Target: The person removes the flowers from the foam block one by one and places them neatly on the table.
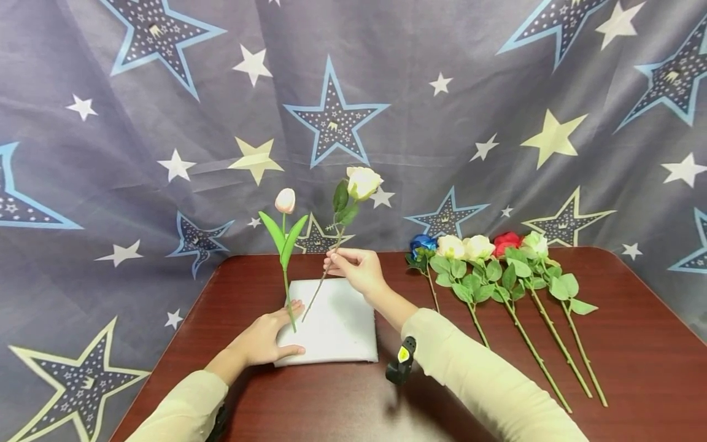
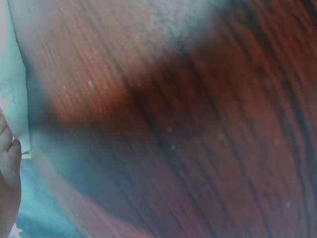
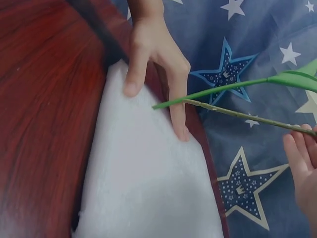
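A white foam block (image 1: 342,325) lies on the table, and a pink tulip (image 1: 285,201) with green leaves stands upright with its stem end at the block's left part. My left hand (image 1: 270,336) rests on the block's left side, thumb and fingers spread around the tulip stem (image 3: 213,91). My right hand (image 1: 356,267) pinches the stem of a white rose (image 1: 363,183), bloom up and leaning right. The rose stem's lower end (image 3: 190,102) is close to the tulip stem; whether it touches the foam I cannot tell. In the left wrist view, only part of the left hand (image 2: 9,168) shows.
On the right of the brown table (image 1: 243,399) lie a blue rose (image 1: 423,244), cream roses (image 1: 478,248), a red rose (image 1: 505,243) and a pale green-white rose (image 1: 534,244), stems toward me. A star-patterned cloth (image 1: 409,123) hangs behind the table.
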Available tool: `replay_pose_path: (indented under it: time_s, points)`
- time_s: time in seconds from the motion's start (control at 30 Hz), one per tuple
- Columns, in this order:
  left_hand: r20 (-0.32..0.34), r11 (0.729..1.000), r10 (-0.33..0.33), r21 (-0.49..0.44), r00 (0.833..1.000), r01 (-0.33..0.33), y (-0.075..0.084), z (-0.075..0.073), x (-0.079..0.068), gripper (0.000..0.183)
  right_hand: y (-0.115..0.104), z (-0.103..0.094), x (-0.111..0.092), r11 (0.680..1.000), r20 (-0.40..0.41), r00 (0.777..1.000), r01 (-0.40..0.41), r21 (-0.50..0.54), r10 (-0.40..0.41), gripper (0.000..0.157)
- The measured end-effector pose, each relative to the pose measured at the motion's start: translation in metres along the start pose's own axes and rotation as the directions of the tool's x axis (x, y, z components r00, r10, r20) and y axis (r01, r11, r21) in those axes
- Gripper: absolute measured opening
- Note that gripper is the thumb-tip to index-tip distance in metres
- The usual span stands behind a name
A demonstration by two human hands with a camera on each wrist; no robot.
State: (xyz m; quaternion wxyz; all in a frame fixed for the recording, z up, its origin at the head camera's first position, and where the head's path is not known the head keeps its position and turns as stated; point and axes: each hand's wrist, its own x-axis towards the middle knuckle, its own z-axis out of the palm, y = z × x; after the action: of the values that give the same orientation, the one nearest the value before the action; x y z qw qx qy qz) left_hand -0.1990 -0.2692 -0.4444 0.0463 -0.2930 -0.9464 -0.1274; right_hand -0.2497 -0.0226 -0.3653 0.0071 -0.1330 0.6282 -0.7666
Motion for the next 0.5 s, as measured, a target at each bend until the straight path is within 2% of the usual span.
replay_pose_path:
  time_s: [0.33,0.5]
  points:
    - [0.007,1.0,0.0,-0.002,1.0,0.0,0.0,0.0,-0.001,0.085,-0.002,-0.03,-0.007,0.999,-0.029,0.998,-0.049,-0.013,0.048,0.025]
    - [0.017,1.0,-0.01,-0.004,1.0,0.01,0.0,-0.001,-0.001,0.086,-0.002,-0.051,-0.013,0.992,-0.008,0.995,-0.104,-0.076,0.103,0.028]
